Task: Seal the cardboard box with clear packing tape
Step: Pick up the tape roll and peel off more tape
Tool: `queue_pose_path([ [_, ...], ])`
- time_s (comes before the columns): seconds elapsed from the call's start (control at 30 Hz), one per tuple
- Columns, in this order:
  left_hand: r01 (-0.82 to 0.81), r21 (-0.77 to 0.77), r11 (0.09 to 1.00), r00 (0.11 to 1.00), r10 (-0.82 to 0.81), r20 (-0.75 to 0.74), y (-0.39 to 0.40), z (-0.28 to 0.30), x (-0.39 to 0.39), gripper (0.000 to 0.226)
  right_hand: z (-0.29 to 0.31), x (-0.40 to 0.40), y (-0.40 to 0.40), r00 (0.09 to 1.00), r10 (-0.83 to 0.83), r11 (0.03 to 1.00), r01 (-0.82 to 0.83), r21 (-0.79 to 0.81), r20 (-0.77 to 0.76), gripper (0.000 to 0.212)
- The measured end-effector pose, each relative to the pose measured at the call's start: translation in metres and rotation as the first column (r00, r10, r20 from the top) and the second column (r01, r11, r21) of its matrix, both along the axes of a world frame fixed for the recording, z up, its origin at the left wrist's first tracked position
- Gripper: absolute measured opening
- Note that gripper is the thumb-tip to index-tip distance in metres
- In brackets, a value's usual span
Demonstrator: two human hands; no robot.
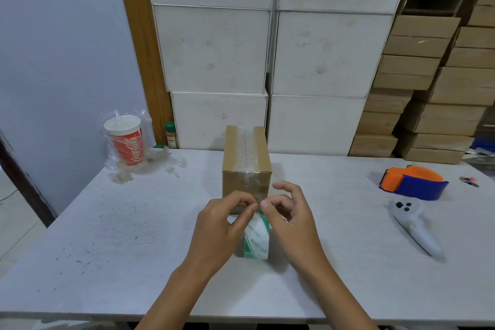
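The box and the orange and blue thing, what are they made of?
The box looks like brown cardboard, matte, with shiny clear tape along its top seam and down the front. The orange and blue thing, probably a tape dispenser, looks like hard plastic: smooth, evenly bright colours. Touch would confirm it.

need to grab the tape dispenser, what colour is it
Orange and blue, seen in the head view: the tape dispenser sits on the table's right side.

From my remote feed, a speckled white table [107, 236] carries a taped cardboard box [246, 166], a bagged Coca-Cola cup [126, 139] at far left, an orange-and-blue tape dispenser [412, 182] and a white controller [415, 228] at right.
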State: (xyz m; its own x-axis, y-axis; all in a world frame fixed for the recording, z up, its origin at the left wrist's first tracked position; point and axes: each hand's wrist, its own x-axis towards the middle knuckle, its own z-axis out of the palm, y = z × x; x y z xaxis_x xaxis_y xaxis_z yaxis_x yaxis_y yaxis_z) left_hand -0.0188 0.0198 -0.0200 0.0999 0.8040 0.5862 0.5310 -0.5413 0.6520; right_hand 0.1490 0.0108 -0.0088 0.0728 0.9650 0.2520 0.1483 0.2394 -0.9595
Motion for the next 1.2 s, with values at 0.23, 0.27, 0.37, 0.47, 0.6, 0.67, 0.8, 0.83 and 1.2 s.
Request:
queue_pose_path([
  [0.23,-0.001,-0.007,1.000,1.000,0.001,-0.020,0.000,-0.002,-0.002,0.020,-0.003,0.005,0.001,0.979,0.001,0.983,-0.040,0.181,0.206,0.037],
  [0.27,-0.001,-0.004,1.000,1.000,0.001,-0.025,0.000,-0.002,-0.002,0.019,-0.002,0.006,0.002,0.969,-0.020,0.976,-0.035,0.214,0.248,0.030],
  [0.37,-0.003,0.007,1.000,1.000,0.003,-0.031,0.000,-0.002,-0.002,0.015,-0.004,0.007,0.006,0.942,-0.054,0.964,-0.037,0.262,0.331,0.016],
  [0.47,-0.012,0.005,1.000,0.999,0.012,-0.036,0.001,-0.005,-0.003,0.014,-0.006,0.005,0.006,0.942,-0.034,0.974,-0.043,0.222,0.335,0.013],
  [0.6,-0.019,-0.013,1.000,1.000,0.019,0.006,0.000,-0.004,-0.001,0.020,-0.008,0.002,0.005,0.941,-0.021,0.976,-0.053,0.210,0.338,0.011],
  [0.67,-0.010,0.003,1.000,1.000,0.010,-0.003,0.002,-0.006,-0.002,0.018,-0.009,0.001,0.005,0.945,-0.023,0.979,-0.045,0.201,0.326,0.011],
  [0.8,0.005,0.010,1.000,1.000,-0.005,0.009,0.002,-0.008,0.001,0.017,-0.012,0.000,0.003,0.966,-0.044,0.985,-0.001,0.174,0.254,0.011],
  [0.83,0.013,0.010,1.000,1.000,-0.014,0.022,0.002,-0.008,0.002,0.020,-0.012,0.000,0.003,0.964,-0.049,0.984,0.001,0.181,0.262,0.011],
  [1.2,-0.080,0.013,0.997,0.996,0.080,0.033,-0.004,-0.009,0.005,0.027,-0.010,0.001,-0.003,0.979,-0.056,0.994,0.036,0.108,0.198,0.017],
])
